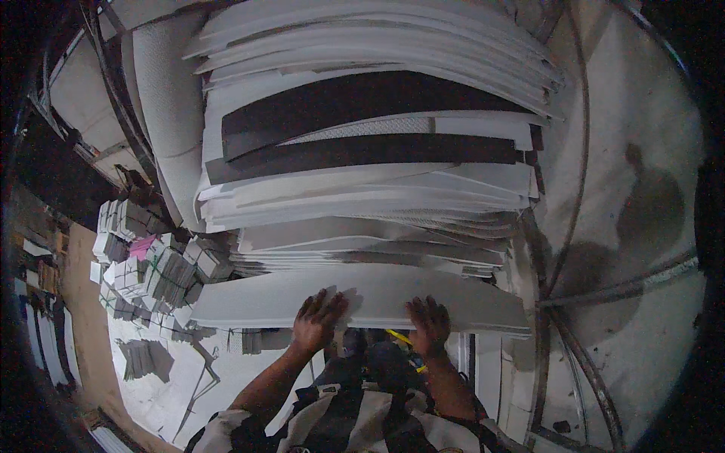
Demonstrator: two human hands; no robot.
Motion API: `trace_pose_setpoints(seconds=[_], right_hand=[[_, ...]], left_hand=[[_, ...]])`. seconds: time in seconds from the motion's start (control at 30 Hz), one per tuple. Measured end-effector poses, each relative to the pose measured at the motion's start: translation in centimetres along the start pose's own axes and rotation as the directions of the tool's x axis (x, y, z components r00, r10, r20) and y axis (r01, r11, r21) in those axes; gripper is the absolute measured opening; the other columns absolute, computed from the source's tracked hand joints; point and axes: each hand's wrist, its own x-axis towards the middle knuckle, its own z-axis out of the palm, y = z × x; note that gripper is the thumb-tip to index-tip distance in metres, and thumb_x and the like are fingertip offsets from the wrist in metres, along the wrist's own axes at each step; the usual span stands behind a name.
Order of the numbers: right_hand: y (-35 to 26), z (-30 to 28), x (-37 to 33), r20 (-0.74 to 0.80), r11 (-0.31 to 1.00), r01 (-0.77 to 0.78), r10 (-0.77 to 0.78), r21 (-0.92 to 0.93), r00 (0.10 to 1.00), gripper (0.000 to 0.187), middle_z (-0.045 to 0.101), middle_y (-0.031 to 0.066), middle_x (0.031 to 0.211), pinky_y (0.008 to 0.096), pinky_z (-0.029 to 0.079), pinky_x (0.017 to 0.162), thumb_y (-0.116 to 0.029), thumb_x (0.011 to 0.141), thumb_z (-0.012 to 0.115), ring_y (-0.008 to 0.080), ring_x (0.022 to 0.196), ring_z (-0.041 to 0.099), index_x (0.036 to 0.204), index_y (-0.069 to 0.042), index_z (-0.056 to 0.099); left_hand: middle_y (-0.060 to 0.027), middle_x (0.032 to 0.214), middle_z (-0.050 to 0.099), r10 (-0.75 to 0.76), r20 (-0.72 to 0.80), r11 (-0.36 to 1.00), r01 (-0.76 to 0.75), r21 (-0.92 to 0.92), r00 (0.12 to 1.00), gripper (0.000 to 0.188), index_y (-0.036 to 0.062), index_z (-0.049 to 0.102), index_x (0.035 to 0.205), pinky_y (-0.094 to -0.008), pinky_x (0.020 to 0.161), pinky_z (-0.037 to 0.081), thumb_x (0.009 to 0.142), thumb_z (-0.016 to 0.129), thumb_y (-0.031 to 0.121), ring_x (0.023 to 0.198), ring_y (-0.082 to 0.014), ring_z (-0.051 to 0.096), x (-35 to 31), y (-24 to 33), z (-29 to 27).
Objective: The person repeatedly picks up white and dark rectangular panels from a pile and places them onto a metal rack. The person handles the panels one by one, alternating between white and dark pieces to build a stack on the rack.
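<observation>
A long pale grey sheet [381,294] lies across in front of me, on top of other sheets whose layered edges show at its right end. On its left half, close to the near edge, my left hand [320,320] rests with the fingers stretched out. My right hand [428,325] lies on the same sheet, right of the middle, its fingers also extended. Neither hand is closed around anything. Just beyond the sheet are more stacked grey sheets [325,235] with uneven edges.
Farther back rise piles of white sheets [362,38], with dark sheets [377,94] among them. Bundled blocks [158,264] and a pink piece [141,246] sit on the left. Metal bars [627,283] cross the right side. A yellow strap [399,337] shows between my arms.
</observation>
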Motion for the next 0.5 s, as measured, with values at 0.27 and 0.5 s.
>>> trace_pose_setpoints(seconds=[0.27,0.5], right_hand=[[4.4,0.4,2.2,0.028,0.999,0.006,-0.005,-0.033,1.000,0.070,0.069,0.0060,0.133,0.0583,0.046,0.100,-0.004,0.062,0.075,0.0354,0.126,0.062,0.129,-0.021,0.070],[6.4,0.1,6.1,0.108,0.999,0.049,-0.049,0.002,0.993,0.074,0.063,0.0073,0.142,0.0594,0.043,0.106,-0.007,0.060,0.079,0.0367,0.131,0.057,0.132,-0.022,0.068]], left_hand=[[-0.0009,0.146,0.062,0.018,-0.083,0.998,-0.023,-0.059,0.996,0.060,0.0269,0.065,0.138,-0.0530,0.111,0.044,0.082,0.066,0.009,0.136,-0.0332,0.057,4.6,1.0,0.6],[0.0006,0.153,0.055,-0.008,-0.080,0.999,0.004,-0.049,0.997,0.068,0.0286,0.060,0.144,-0.0540,0.113,0.042,0.081,0.062,0.004,0.140,-0.0319,0.053,7.9,0.7,0.6]])
